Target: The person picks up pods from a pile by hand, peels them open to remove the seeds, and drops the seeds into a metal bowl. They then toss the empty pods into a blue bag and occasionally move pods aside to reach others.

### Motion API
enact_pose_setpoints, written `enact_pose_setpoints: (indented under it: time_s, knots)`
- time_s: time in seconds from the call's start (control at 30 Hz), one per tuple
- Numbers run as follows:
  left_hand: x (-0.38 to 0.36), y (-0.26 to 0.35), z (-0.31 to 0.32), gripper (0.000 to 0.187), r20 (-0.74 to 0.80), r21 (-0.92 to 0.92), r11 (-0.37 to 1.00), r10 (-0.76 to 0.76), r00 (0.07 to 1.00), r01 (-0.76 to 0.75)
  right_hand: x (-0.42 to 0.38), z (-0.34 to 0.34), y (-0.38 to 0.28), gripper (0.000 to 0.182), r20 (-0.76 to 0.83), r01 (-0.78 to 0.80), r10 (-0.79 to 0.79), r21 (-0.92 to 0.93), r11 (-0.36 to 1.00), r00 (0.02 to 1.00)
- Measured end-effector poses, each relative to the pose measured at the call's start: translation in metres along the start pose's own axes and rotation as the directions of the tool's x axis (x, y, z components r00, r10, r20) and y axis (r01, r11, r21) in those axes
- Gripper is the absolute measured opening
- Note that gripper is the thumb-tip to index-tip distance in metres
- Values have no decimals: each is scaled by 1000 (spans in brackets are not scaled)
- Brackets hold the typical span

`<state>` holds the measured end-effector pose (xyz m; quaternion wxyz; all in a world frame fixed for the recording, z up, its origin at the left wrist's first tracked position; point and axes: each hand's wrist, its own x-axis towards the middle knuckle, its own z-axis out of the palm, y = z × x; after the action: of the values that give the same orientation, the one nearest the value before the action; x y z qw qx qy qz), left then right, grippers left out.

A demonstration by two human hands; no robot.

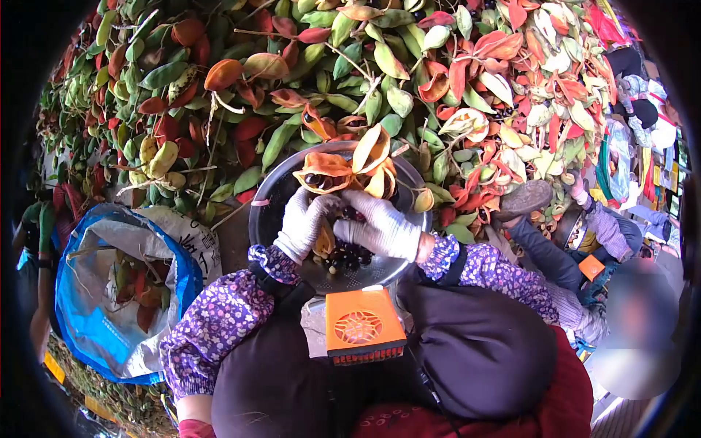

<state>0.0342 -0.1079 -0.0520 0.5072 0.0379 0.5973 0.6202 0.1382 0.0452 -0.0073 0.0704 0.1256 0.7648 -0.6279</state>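
Observation:
My left hand (298, 225), in a white knit glove, is closed on an orange split pod (325, 172) with dark seeds inside. Its fingers bend round the lower part of the pod cluster. My right hand (381, 228), gloved alike and slightly blurred, meets it from the right; its fingers are bent together over the cluster, and what they pinch is hidden. Both hands are above a metal colander (263, 219). Dark seeds (350, 255) lie in the colander below the hands.
A large heap of green and red pods (292, 66) lies in front. At the left stands a blue-rimmed bag (80, 306) with pods inside. An orange box (363, 321) sits near my lap. Other people sit at the right, one with a purple sleeve (612, 232).

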Motion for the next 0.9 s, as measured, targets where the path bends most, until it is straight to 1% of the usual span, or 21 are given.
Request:
enact_pose_setpoints:
  time_s: [0.03,0.1,0.13,0.17,0.2,0.23,0.27,0.3,0.33,0.37,0.43,0.5,0.53,0.57,0.63,0.67,0.7,0.77,0.8,0.83,0.9]
  knots:
    - [0,-2,3,32,1,2,1000,-5,1000,5,3,-4,-1,31,118,-170,155,133,976,981]
    - [2,-8,8,40,-105,225,973,77,992,-52,4,4,4,23,28,-284,292,337,898,956]
    - [2,-13,5,46,-78,169,985,44,996,-30,4,10,9,24,43,-273,277,359,892,960]
    - [4,-10,5,43,-63,20,993,-116,991,117,3,14,14,25,57,-262,261,381,887,964]
    - [3,-6,4,41,-36,-52,991,-124,992,122,1,11,21,28,104,-101,100,8,995,990]
    - [2,-2,2,40,-10,-122,985,-127,992,125,0,11,26,36,103,113,-102,-111,987,989]
    - [3,-4,1,37,-44,-157,981,-126,991,118,-1,8,19,40,222,56,-11,-200,978,975]
    - [5,-3,-1,37,-47,-153,981,-129,991,120,-3,3,7,44,329,10,90,-289,957,940]
    - [6,-3,-4,37,-77,-106,991,-91,993,82,-9,-1,3,51,422,64,50,-252,966,905]
    - [7,-3,-6,38,-105,-58,997,-50,993,44,-15,-8,1,49,467,205,-111,-158,966,877]
    - [7,-2,-12,36,-106,-41,996,-85,991,81,-26,-29,-6,43,418,328,-278,-52,943,865]
    - [6,0,-14,31,-97,-12,990,-144,985,144,-29,-58,-12,38,222,392,-353,-165,905,909]
    - [5,0,-12,29,-114,5,992,-128,985,129,-33,-66,-21,36,70,286,-281,-380,880,957]
    - [5,0,-13,29,-112,0,992,-126,986,126,-32,-66,-32,47,-11,129,-148,-436,891,989]
    - [4,0,-14,28,-90,36,997,-67,994,70,-29,-54,-27,63,21,100,-115,-654,750,993]
    - [3,0,-14,28,-84,0,998,-65,994,65,-28,-46,-28,75,109,33,75,-757,652,991]
    - [3,0,-15,28,-85,6,998,-65,994,66,-25,-35,-15,72,109,109,-40,-747,656,993]
    - [3,8,-15,28,-118,267,958,137,983,-102,-19,-17,-3,66,103,-1,120,-753,658,987]
    - [-2,20,-16,29,-102,399,917,66,993,-20,-17,-15,-3,62,135,58,59,-725,687,989]
    - [-5,28,-15,29,-98,404,914,68,993,-22,-17,-14,-5,59,111,-8,107,-654,757,988]
    - [-11,34,-9,29,-78,437,897,-34,996,65,-9,-10,3,54,2,-144,160,-434,889,987]
